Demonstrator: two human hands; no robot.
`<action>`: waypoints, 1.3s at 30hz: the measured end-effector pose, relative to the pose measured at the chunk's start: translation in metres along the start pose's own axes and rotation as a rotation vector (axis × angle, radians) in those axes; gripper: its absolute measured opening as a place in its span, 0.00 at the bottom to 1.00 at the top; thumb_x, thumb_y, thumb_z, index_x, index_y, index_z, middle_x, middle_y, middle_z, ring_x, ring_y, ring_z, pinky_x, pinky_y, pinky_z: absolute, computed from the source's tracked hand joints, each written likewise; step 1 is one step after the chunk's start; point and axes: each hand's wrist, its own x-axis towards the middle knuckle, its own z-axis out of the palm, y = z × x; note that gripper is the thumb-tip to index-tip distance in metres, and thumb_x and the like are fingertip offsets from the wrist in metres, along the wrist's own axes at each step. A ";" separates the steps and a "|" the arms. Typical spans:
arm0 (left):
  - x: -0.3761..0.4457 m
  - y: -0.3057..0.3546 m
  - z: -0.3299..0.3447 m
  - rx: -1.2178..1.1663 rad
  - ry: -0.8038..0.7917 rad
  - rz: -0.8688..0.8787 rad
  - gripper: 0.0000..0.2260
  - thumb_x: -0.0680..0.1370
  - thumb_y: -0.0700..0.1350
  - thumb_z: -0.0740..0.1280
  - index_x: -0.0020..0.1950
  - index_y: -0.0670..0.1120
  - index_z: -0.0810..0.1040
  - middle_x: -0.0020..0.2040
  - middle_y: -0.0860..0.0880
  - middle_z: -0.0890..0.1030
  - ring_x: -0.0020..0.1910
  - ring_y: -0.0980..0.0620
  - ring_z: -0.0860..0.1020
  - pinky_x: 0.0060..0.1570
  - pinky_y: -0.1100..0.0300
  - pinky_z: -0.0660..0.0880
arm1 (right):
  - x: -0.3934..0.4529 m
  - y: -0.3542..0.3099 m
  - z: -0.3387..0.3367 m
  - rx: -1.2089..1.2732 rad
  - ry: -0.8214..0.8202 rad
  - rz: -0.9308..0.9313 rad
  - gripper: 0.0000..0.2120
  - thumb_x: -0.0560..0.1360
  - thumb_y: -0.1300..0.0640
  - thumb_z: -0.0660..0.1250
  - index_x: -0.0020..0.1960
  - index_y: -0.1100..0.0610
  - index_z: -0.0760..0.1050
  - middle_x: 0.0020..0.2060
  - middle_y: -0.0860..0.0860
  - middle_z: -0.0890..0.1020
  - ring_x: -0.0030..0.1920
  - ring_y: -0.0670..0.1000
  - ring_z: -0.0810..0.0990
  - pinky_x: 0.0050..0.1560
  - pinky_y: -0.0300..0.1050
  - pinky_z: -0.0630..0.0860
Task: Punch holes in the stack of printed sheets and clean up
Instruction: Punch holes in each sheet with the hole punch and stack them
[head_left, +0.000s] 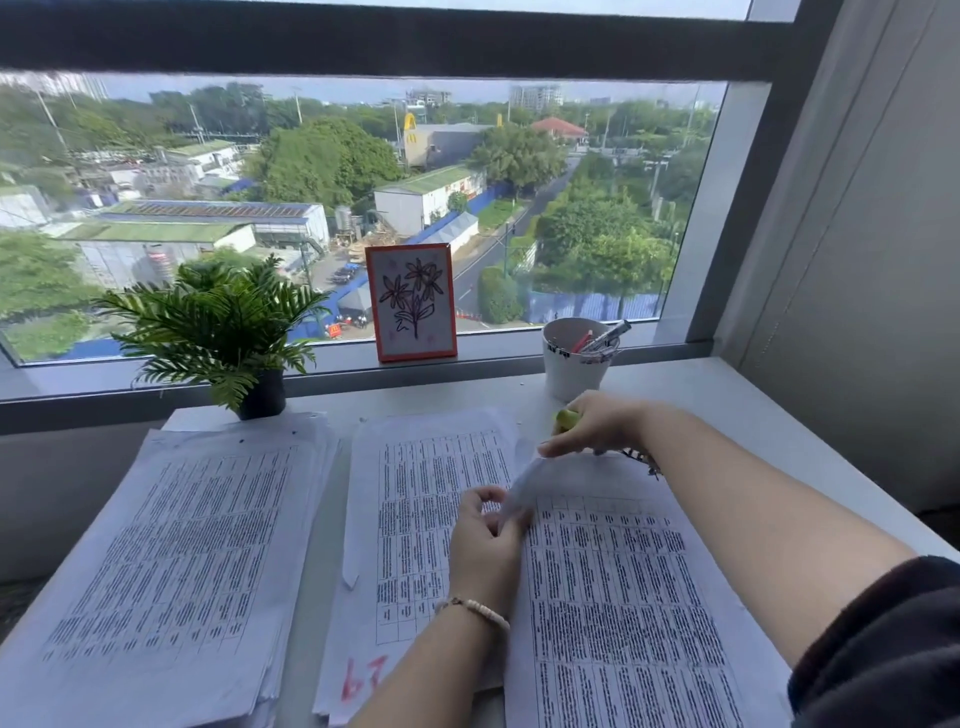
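There are three lots of printed paper on the white desk (727, 395). The left stack (171, 561) is thick and lies by itself. The middle stack (410, 499) lies just beside it, with red marks near its bottom edge. The right sheets (623, 597) lie partly over the middle stack.

There are two hands. The left hand (485, 540) has its fingers curled and pinches the lifted top edge of the right sheets. The right hand (597, 423) is bent around a yellow-green thing (566, 418), most of which is hidden by the fingers.

Behind the paper stand one small plant (223, 327) in a dark pot, one picture frame (411, 302) with drawn flowers, and one white cup (576, 358) with pens in it. The cup is near the right hand. The plant pot sits at the top edge of the left stack.

The left stack hangs close to the desk's left edge. Bare desk shows to the right of the right arm, by the grey wall (857, 260).
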 end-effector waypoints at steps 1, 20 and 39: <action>0.000 -0.001 0.000 -0.021 0.004 0.003 0.09 0.74 0.44 0.72 0.46 0.50 0.72 0.35 0.43 0.80 0.32 0.48 0.74 0.32 0.57 0.70 | -0.001 0.002 -0.002 0.004 -0.007 -0.010 0.13 0.65 0.46 0.78 0.36 0.54 0.79 0.31 0.51 0.75 0.36 0.50 0.71 0.38 0.42 0.68; 0.005 0.009 -0.006 -0.240 -0.131 -0.185 0.06 0.77 0.42 0.68 0.49 0.40 0.75 0.40 0.41 0.81 0.38 0.44 0.80 0.48 0.43 0.78 | 0.007 -0.002 -0.007 -0.172 -0.029 0.061 0.19 0.72 0.40 0.68 0.36 0.56 0.75 0.35 0.52 0.77 0.37 0.52 0.74 0.40 0.43 0.73; 0.025 0.033 -0.006 -0.288 -0.018 -0.188 0.04 0.74 0.39 0.71 0.47 0.41 0.78 0.44 0.39 0.83 0.42 0.41 0.81 0.51 0.43 0.79 | 0.003 0.016 0.000 -0.058 -0.074 -0.003 0.19 0.69 0.54 0.76 0.31 0.53 0.66 0.27 0.47 0.65 0.31 0.47 0.63 0.31 0.40 0.60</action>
